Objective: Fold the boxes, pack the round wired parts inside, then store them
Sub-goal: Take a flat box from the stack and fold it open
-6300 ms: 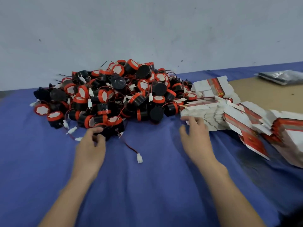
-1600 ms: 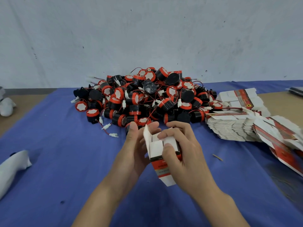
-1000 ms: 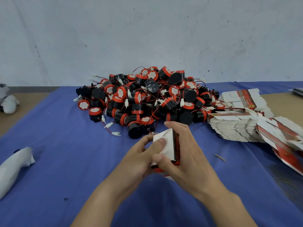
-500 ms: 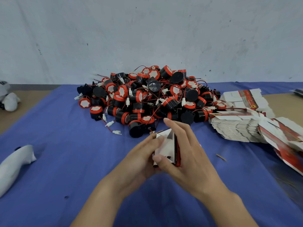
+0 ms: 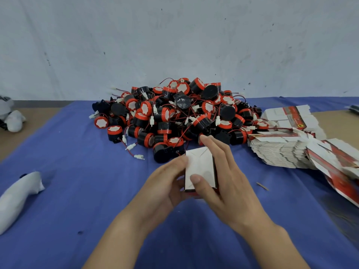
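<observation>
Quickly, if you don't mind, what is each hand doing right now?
Left hand: closed on the left side of the small box.
Right hand: closed on the same box, thumb across its white face.

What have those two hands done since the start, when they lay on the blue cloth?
The right hand took a flat carton off the stack, and with the left hand opened it and folded its end flaps shut; both now hold the small white-and-red cardboard box. The pile of black-and-red round wired parts and the stack of flat cartons stayed put.
</observation>
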Demonstrator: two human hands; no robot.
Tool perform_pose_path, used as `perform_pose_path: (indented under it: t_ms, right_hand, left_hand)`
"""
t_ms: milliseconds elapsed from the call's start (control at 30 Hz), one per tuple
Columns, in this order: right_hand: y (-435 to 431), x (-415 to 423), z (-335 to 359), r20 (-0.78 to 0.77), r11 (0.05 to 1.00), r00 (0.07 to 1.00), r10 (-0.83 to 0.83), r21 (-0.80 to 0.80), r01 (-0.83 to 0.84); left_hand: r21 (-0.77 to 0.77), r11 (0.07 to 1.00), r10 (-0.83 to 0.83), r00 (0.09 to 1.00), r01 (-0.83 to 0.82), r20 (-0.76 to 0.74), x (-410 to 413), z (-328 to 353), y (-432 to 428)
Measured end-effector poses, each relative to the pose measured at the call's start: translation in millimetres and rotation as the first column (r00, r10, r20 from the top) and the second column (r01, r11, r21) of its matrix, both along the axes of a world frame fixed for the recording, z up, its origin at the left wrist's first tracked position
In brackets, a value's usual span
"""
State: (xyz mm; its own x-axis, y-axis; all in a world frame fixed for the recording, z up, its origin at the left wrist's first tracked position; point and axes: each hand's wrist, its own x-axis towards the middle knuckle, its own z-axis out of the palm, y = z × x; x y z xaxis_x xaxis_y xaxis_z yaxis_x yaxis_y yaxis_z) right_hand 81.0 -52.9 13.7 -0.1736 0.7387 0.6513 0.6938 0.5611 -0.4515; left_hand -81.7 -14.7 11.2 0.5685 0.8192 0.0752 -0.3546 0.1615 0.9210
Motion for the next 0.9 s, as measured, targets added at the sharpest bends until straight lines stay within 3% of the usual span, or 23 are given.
perform_pose_path:
  t_ms: [133,233,333,433,533,633,700,733,800,900]
  right_hand:
    - [-0.8,6.4,3.1,-0.029,1.000,0.999,0.021,-0.016,-0.021]
    - [-0.5,4.8,2.8,0.006,0.996,1.000,0.027,-0.080,-0.026]
    - [2.0,2.2,-1.4,-0.063,0.988,0.996,0.069,-0.133,-0.077]
    - [7.4,0.8,-4.5,-0.239,0.975,0.964,0.114,-0.159,-0.154]
    - [13.9,1.0,-7.0,-0.500,0.939,0.861,0.086,-0.247,-0.238]
    - [18.5,3.4,-9.3,-0.585,0.889,0.811,0.014,-0.363,-0.278]
    - [19.6,5.2,-13.5,-0.571,0.862,0.821,0.013,-0.410,-0.298]
    - [19.7,5.5,-16.2,-0.554,0.844,0.832,0.013,-0.441,-0.307]
    - [20.1,5.9,-20.7,-0.480,0.813,0.877,0.002,-0.510,-0.281]
    - [23.8,11.3,-27.2,-0.376,0.795,0.926,-0.026,-0.570,-0.209]
  left_hand:
    - [-0.126,0.992,0.030,0.995,-0.018,0.093,-6.7,3.6,4.2]
    - [-0.021,1.000,0.001,0.997,0.001,0.075,-7.7,5.0,2.5]
    - [0.034,0.992,0.123,0.992,-0.124,0.036,-3.3,3.5,-0.5]
    - [0.213,0.938,0.298,0.950,-0.274,-0.090,1.2,3.2,-0.6]
    - [0.493,0.806,0.483,0.844,-0.326,-0.232,2.3,2.9,-0.8]
    - [0.808,0.587,0.647,0.634,-0.059,-0.424,3.0,-6.7,-2.5]
    - [0.899,0.391,0.782,0.443,0.198,-0.438,5.3,-15.6,-3.6]
    - [0.902,0.312,0.818,0.399,0.298,-0.415,6.2,-19.5,-4.6]
    - [0.890,0.249,0.839,0.375,0.381,-0.395,5.7,-24.2,-7.0]
    - [0.857,0.283,0.809,0.372,0.432,-0.455,6.5,-27.7,-8.5]
